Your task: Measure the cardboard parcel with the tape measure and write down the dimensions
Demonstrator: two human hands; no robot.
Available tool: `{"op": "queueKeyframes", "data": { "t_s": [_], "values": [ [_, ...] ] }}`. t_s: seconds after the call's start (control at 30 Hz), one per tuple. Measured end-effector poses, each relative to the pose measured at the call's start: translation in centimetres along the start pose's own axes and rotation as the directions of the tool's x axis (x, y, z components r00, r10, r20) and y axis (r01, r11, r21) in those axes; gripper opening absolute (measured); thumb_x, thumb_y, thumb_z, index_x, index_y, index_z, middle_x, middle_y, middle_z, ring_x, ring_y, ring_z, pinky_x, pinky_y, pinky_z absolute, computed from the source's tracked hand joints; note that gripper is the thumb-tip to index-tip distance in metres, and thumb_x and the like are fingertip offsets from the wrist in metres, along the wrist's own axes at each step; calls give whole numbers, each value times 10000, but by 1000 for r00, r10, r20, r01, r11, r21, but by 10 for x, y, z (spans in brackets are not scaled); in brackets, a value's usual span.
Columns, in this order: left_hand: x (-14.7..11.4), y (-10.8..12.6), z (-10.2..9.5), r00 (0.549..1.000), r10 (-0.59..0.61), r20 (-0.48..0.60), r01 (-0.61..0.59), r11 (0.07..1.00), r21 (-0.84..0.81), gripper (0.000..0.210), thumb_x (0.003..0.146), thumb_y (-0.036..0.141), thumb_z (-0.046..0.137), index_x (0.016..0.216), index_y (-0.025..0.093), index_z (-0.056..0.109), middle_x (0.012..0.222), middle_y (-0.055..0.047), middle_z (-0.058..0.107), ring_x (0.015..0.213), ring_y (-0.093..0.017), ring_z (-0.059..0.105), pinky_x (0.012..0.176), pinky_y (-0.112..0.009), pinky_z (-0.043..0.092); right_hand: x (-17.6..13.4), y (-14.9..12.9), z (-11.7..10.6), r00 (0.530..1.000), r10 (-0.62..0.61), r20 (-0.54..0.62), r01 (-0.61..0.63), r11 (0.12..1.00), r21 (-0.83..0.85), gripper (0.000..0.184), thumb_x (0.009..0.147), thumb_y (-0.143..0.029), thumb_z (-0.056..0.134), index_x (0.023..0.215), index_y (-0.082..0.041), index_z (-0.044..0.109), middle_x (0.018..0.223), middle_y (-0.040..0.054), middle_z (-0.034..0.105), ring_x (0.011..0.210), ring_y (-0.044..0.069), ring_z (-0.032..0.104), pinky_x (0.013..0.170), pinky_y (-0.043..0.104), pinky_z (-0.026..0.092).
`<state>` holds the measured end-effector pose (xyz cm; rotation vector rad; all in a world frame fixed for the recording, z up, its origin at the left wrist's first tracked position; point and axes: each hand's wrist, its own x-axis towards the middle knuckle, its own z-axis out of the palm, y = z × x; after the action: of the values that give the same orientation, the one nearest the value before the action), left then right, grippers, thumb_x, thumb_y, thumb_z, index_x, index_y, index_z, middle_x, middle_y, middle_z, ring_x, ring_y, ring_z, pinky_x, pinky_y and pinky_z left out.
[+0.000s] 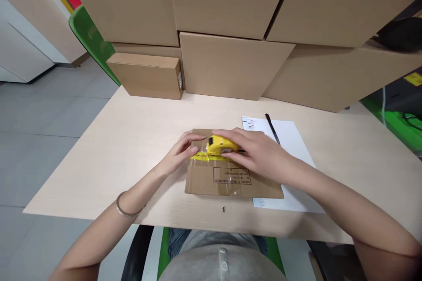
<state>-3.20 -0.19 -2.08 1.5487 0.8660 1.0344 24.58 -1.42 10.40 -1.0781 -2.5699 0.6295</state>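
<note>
A flat brown cardboard box [201, 180] lies on the table in front of me, with printed text and clear packing tape on top. My right hand [249, 147] is wrapped around a yellow and black tape measure [219, 144] resting over the box. A yellow strip, the tape measure's blade [201, 156], runs along the box top to its left edge. At that edge, my left hand [183, 149] has its thumb by the blade's end and its fingers on the box. The exact grip of the left fingertips is partly hidden.
White paper [296, 149] lies partly under the box, with a black pen [272, 128] on it. Large cardboard boxes [227, 66] stack along the table's back, and a smaller box [148, 77] stands at back left. A tiny dark mark [224, 209] shows near the front edge.
</note>
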Motion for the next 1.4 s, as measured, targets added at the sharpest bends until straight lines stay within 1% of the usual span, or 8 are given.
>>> {"op": "queueKeyframes", "data": {
  "t_s": [0.17,0.27,0.43,0.6,0.77,0.9,1.1,1.4],
  "values": [
    [0,-5,1,999,-8,-38,5,996,-87,418,1028,585,514,1221,311,763,1333,-77,634,1358,-295,525,1222,-461,339,-34,16,-14,981,173,-89,-169,984,49,498,1052,-381,559,1541,-310,499,1468,85,642,1243,274,668,1025,436,551],
    [0,-3,9,997,-25,-76,7,975,-224,570,1028,685,416,1181,275,780,1337,-77,667,1358,-297,550,1221,-452,362,-19,4,-7,991,105,-87,-100,994,53,533,1065,-377,548,1587,-335,449,1383,90,676,1151,257,691,989,423,554],
    [2,4,17,983,-123,-136,67,931,-359,691,915,827,489,1154,242,771,1228,-65,759,1284,-316,625,1123,-429,468,30,-31,5,994,-96,49,95,995,38,440,1078,-274,533,1516,-313,536,1233,86,684,967,211,704,874,351,559],
    [2,4,9,993,-60,-104,38,979,-199,660,946,788,480,1195,238,745,1257,-83,725,1306,-320,588,1143,-442,437,38,-37,6,985,-127,121,138,986,-88,433,1060,-188,522,1480,-283,569,1217,113,682,960,240,701,824,363,555],
    [-2,-1,-4,1000,2,-9,-1,998,68,425,958,573,645,1259,286,733,1315,-82,658,1325,-321,536,1209,-481,341,6,-7,-10,993,-59,98,61,998,-21,425,1065,-265,524,1484,-324,568,1218,89,719,1007,246,721,855,379,567],
    [-2,-3,-4,1000,-16,-8,17,998,56,367,986,529,608,1278,345,734,1327,-70,624,1358,-314,503,1228,-481,297,-45,32,-41,998,67,-1,-66,997,48,366,1049,-421,559,1402,-364,643,1329,35,731,1127,263,711,960,403,551],
    [-1,-2,-2,998,-54,-34,54,998,15,356,964,518,627,1243,335,753,1289,-69,635,1295,-316,532,1146,-459,373,-115,81,-55,933,348,-98,-334,933,131,372,968,-556,645,1302,-401,702,1222,34,756,971,285,719,740,383,571],
    [-2,-1,1,994,-87,-63,84,995,-43,355,943,491,658,1223,297,759,1203,-71,629,1146,-287,555,997,-399,446,-114,74,-40,909,388,-154,-357,914,192,372,927,-548,710,1240,-349,689,1207,77,728,1002,285,714,753,398,588]
  ]
}}
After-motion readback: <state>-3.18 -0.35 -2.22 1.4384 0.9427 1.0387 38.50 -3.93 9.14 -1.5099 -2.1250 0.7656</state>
